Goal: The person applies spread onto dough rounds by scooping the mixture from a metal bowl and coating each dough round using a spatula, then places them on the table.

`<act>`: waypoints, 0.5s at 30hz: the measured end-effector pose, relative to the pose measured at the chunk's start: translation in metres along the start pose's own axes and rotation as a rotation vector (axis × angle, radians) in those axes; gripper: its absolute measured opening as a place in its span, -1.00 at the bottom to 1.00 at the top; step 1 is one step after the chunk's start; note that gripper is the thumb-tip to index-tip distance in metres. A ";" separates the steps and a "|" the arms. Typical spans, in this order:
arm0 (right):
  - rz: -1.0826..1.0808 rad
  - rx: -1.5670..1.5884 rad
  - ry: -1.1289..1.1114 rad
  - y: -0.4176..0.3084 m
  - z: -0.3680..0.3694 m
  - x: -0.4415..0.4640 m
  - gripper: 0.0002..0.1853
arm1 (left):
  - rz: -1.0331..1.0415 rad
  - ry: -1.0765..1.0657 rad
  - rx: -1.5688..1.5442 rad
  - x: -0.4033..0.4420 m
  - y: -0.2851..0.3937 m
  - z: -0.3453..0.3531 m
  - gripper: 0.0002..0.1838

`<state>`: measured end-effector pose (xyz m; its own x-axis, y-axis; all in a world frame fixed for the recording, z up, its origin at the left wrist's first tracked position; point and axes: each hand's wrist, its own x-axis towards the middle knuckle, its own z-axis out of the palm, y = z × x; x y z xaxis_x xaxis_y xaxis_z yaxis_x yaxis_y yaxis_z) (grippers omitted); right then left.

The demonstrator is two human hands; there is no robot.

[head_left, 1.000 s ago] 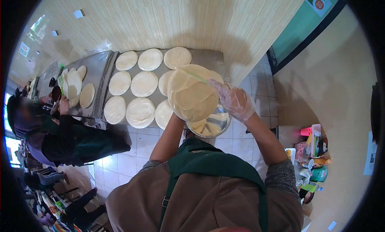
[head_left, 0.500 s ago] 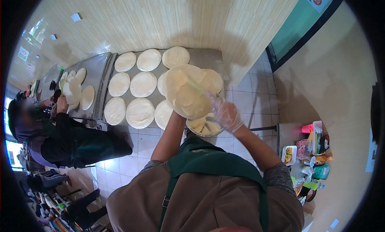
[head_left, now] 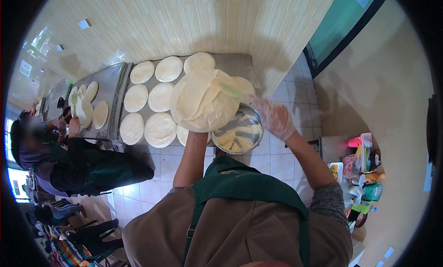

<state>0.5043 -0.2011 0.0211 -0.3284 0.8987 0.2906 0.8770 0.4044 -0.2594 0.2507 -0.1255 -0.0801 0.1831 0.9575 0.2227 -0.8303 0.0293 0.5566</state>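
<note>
A large round flat disc (head_left: 203,103) spread with pale cream is held up over the table. My left forearm (head_left: 191,156) runs up beneath it, and my left hand is hidden under the disc. In a clear plastic glove, my right hand (head_left: 277,119) is closed on a spatula with a pale green blade (head_left: 230,90). The blade rests against the cream at the disc's right side. Just below and right of the disc stands a metal bowl (head_left: 256,144) with pale cream in it.
Several cream-covered discs (head_left: 160,131) lie in rows on the metal table (head_left: 237,64). At the left, a co-worker (head_left: 92,163) in a dark apron works at a second table (head_left: 113,82) with more discs. Food containers and packets (head_left: 364,174) crowd a side surface at right.
The held disc has shifted left, uncovering more of the bowl. Its cream now shows raised folds. My right hand with the spatula has moved right and slightly up.
</note>
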 end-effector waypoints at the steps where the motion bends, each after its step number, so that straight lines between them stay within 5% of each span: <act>1: 0.048 -0.047 -0.075 -0.021 -0.010 -0.012 -0.45 | 0.013 -0.001 -0.001 0.003 0.001 -0.003 -0.36; 5: -0.137 0.295 -0.026 -0.036 -0.010 -0.033 -0.41 | 0.065 -0.017 0.000 0.011 0.007 -0.013 -0.35; 8: -0.162 0.033 0.162 -0.006 0.014 0.009 -0.38 | 0.126 -0.050 0.121 0.005 0.009 0.000 -0.35; 9: -0.122 -0.038 0.144 -0.006 0.016 0.015 -0.38 | 0.184 -0.060 0.302 0.003 0.013 0.015 -0.35; 12: 0.033 -0.059 -0.079 -0.021 0.017 0.036 -0.39 | 0.116 -0.061 0.027 0.007 0.012 0.007 -0.36; 15: -0.101 0.095 -0.193 -0.059 0.012 0.005 -0.47 | 0.039 -0.066 0.021 0.004 0.014 -0.008 -0.31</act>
<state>0.4466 -0.2188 0.0268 -0.4815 0.8652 0.1402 0.8026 0.4995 -0.3260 0.2355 -0.1195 -0.0774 0.1859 0.9367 0.2967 -0.8262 -0.0144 0.5632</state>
